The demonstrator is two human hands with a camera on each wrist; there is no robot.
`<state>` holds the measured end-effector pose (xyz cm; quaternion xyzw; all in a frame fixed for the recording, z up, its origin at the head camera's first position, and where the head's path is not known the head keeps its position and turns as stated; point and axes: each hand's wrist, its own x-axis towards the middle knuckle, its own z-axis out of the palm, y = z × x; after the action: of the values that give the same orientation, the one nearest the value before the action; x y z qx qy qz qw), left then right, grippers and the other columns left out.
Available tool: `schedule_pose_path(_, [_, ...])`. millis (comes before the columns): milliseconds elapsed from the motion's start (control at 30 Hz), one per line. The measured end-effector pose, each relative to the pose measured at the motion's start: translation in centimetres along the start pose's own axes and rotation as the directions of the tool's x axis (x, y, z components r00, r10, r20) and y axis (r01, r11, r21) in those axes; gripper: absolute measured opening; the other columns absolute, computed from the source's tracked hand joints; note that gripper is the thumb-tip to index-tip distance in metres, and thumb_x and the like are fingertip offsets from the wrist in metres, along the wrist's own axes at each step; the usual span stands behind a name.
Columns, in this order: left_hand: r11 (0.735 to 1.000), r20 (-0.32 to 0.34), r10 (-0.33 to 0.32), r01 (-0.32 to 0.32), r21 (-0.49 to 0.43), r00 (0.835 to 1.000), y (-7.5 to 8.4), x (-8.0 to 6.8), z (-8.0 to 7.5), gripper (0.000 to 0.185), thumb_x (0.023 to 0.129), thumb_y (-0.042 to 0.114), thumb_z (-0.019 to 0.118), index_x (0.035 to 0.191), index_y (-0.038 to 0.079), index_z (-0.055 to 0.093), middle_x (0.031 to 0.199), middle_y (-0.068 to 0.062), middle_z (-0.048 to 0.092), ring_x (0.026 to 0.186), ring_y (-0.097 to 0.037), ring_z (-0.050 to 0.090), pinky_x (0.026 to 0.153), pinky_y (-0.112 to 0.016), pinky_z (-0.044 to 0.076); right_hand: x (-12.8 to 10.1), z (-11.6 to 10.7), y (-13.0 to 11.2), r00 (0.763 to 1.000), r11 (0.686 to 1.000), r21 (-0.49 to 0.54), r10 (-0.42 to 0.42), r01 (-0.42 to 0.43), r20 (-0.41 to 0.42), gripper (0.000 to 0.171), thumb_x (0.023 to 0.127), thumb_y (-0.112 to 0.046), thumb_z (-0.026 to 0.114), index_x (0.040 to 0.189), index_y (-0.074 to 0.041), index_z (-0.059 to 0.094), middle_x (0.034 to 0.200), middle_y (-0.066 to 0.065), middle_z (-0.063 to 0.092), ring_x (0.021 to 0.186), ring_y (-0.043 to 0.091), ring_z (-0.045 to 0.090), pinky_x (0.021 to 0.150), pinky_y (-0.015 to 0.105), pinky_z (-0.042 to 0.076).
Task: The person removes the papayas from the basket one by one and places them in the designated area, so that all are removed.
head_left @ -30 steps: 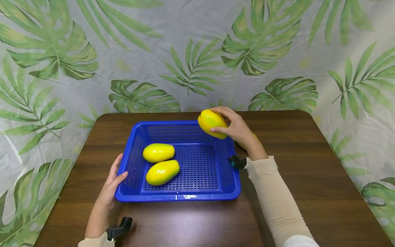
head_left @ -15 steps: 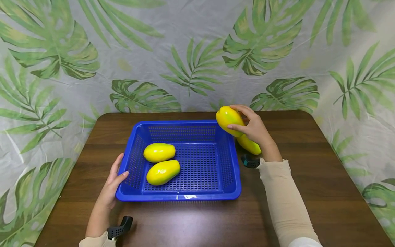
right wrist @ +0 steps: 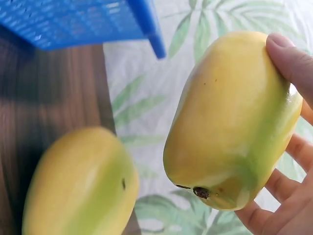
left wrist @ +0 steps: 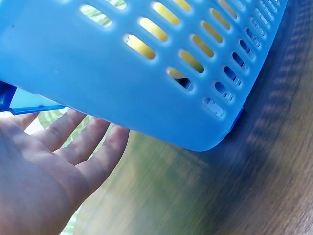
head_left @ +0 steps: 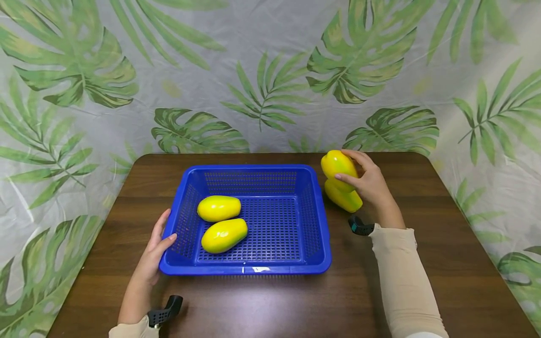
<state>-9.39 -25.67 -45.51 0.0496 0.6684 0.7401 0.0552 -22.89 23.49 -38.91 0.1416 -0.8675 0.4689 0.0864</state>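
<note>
Over on the right side of the tabletop (head_left: 444, 263), outside the blue basket (head_left: 314, 220), the right hand (head_left: 371, 183) grips a yellow-green mango (head_left: 336, 164), fingers (right wrist: 288, 58) curled over its top and far side, thumb on the near face. It hangs just above a second mango (head_left: 344, 199) that lies on the wood beside the basket's right wall; whether the two fruits touch, the head view can't settle, though the right wrist view shows a gap of cloth between them. The held mango's long axis is steep, tilted a little, and the right wrist view puts its dark stem scar at the end nearest the palm. The lower mango lies slantwise, its long axis running from back-left to front-right. The basket is to the left of the held fruit, so the right hand is plainly the nearer one for either piece. Across the way, the left hand (head_left: 155, 249) rests with straight, relaxed fingers against the basket's front-left corner, holding nothing. Inside, two more mangoes (head_left: 218, 208) (head_left: 224, 235) lie side by side toward the left, long axes roughly left to right.
</note>
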Motion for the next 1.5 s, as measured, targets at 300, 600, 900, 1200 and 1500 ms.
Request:
schedule_pose_path(300, [1.0, -0.018, -0.019, 0.019, 0.012, 1.0, -0.1, 0.0, 0.0, 0.058, 0.096, 0.011, 0.036, 0.144, 0.021, 0.007, 0.142, -0.01, 0.012, 0.106, -0.019, 0.046, 0.079, -0.03, 0.046, -1.5, -1.4, 2.3, 0.994, 0.997, 0.001, 0.078, -0.078, -0.075, 0.06, 0.079, -0.02, 0.069, 0.133, -0.015, 0.044, 0.131, 0.005, 0.039, 0.103, 0.022, 0.041, 0.08, 0.034, 0.035])
schedule_pose_path(600, [1.0, -0.002, -0.001, 0.001, 0.004, 1.0, -0.1, -0.1, 0.0, 0.057, 0.096, 0.01, 0.035, 0.145, 0.02, 0.006, 0.141, -0.009, 0.012, 0.105, -0.019, 0.047, 0.079, -0.029, 0.046, -2.5, -2.5, 4.7, 0.985, 0.989, -0.066, 0.12, -0.129, -0.124, 0.06, 0.081, -0.024, 0.067, 0.134, -0.012, 0.042, 0.129, 0.011, 0.04, 0.101, 0.025, 0.042, 0.077, 0.03, 0.036])
schedule_pose_path(900, [1.0, -0.008, -0.002, 0.002, 0.015, 1.0, 0.0, 0.0, 0.1, 0.057, 0.096, 0.01, 0.035, 0.145, 0.019, 0.006, 0.142, -0.01, 0.011, 0.106, -0.019, 0.045, 0.079, -0.029, 0.046, -3.6, -2.6, 7.5, 0.976, 0.974, -0.096, 0.196, -0.205, -0.094, 0.064, 0.083, -0.031, 0.064, 0.136, -0.008, 0.037, 0.131, 0.021, 0.035, 0.107, 0.038, 0.038, 0.081, 0.053, 0.035])
schedule_pose_path(1200, [1.0, -0.002, -0.001, 0.001, 0.005, 1.0, -0.1, 0.0, 0.0, 0.057, 0.096, 0.01, 0.034, 0.144, 0.02, 0.007, 0.14, -0.008, 0.013, 0.105, -0.019, 0.046, 0.079, -0.03, 0.045, -4.4, -2.4, 9.2, 0.956, 0.949, -0.112, 0.29, -0.294, -0.054, 0.069, 0.084, -0.041, 0.059, 0.14, -0.01, 0.032, 0.135, 0.024, 0.031, 0.111, 0.041, 0.035, 0.085, 0.057, 0.032])
schedule_pose_path(1500, [1.0, -0.007, -0.001, 0.001, -0.005, 1.0, -0.2, 0.0, 0.0, 0.057, 0.096, 0.009, 0.034, 0.144, 0.018, 0.006, 0.14, -0.008, 0.014, 0.105, -0.018, 0.046, 0.079, -0.03, 0.045, -4.8, -2.2, 10.0, 0.943, 0.937, -0.107, 0.332, -0.334, -0.03, 0.072, 0.085, -0.044, 0.056, 0.141, -0.008, 0.028, 0.137, 0.027, 0.026, 0.117, 0.045, 0.03, 0.089, 0.059, 0.027])
